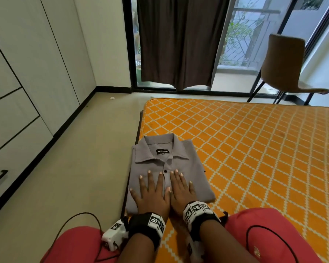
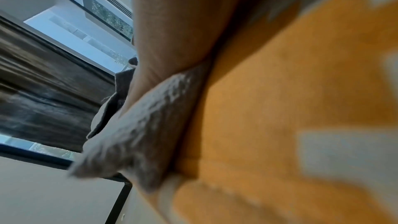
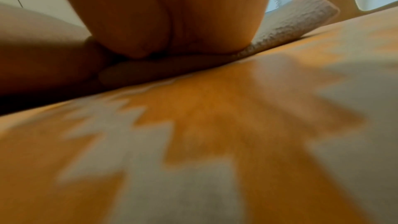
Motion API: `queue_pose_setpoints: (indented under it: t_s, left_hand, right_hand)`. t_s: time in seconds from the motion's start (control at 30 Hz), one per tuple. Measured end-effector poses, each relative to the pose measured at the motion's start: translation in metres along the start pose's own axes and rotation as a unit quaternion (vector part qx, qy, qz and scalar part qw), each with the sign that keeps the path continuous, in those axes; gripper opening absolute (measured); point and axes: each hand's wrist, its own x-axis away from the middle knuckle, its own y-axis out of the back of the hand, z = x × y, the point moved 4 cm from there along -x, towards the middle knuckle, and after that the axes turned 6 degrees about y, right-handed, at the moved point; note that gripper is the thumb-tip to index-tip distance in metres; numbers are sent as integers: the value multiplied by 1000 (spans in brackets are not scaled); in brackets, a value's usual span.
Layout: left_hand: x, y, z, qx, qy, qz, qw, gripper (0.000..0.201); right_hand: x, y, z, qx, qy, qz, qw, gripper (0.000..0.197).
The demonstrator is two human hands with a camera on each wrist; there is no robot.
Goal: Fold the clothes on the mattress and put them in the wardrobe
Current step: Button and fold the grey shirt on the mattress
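Shirt point(image 1: 165, 168), grey and folded, is lying at the mattress point(image 1: 254, 149) corner near the wardrobe point(image 1: 27, 73). Left hand point(image 1: 152, 194) and right hand point(image 1: 180, 192) are pressing it flat, fingers spread, likely smoothing creases before lifting.

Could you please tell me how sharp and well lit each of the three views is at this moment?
Head view: sharp and evenly daylit, with wide-angle bending at the edges; both flat hands, left hand and right hand, and the folded grey collared shirt are crisp. Left wrist view: the orange diamond-patterned mattress is blurred. Right wrist view: dim and shadowed under the palm, with the mattress smeared out of focus.
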Motion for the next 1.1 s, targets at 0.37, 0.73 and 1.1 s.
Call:
queue_pose_setpoints:
  t_s: [0.37,0.73,1.1]
  left_hand:
    - [12,22,16,19,109,28,993,95]
    - [-2,58,38,129,199,12,971,71]
    - [-11,56,48,183,263,56,946,69]
  right_hand:
    - [5,12,-43,-57,-178,-48,981,102]
    - [32,47,-61,-189,-358,-192,894,39]
    - [26,59,-79,-273,-322,-151,894,22]
